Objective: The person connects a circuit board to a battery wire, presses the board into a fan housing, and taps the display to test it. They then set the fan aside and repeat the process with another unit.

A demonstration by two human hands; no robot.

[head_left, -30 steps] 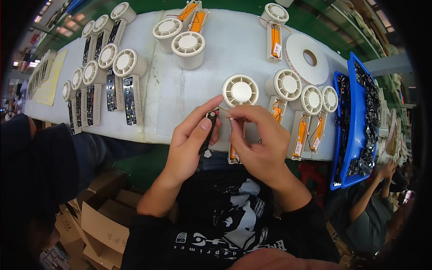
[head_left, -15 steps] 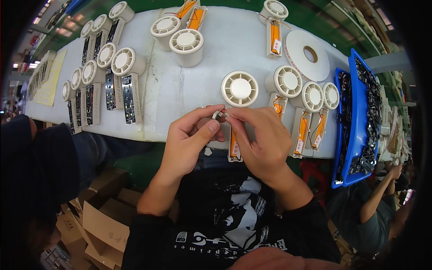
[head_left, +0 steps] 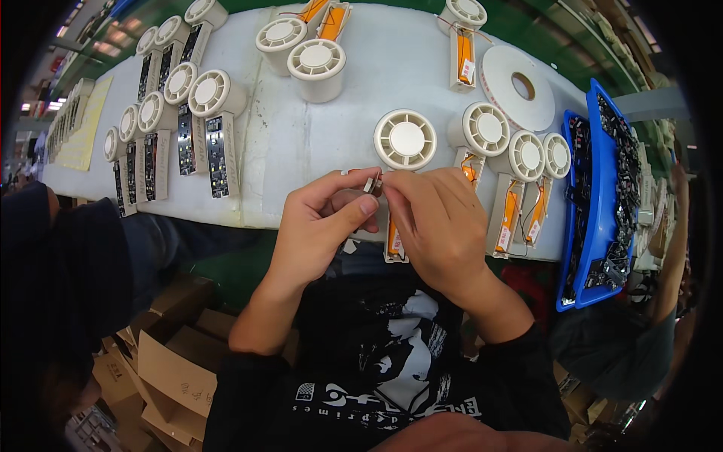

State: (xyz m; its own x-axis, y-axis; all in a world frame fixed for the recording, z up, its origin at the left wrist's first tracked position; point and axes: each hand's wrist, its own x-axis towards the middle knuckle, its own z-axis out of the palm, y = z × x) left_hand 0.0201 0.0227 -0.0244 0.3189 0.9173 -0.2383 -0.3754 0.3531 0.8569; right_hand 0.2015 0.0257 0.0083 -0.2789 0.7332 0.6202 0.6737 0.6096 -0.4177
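Pale table [head_left: 279, 166] | white round-topped housings [head_left: 405, 139] | white roll [head_left: 498, 98] | yellow sheet [head_left: 87, 135] — left | blue trays [head_left: 593, 296] — right edge

Smooth, matt plastic forms the off-white housings [head_left: 405, 139] — glossier plastic the blue tray [head_left: 600, 215]. The tabletop [head_left: 290, 166] looks smooth but scuffed; the box [head_left: 169, 377] is matt cardboard — the shirt [head_left: 331, 331], dull cloth.

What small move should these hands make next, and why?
Perhaps press gently with the right hand against the small part: the left hand pinches that part, and the right's fingertips come right up to it. The exact contact is too small to make out.
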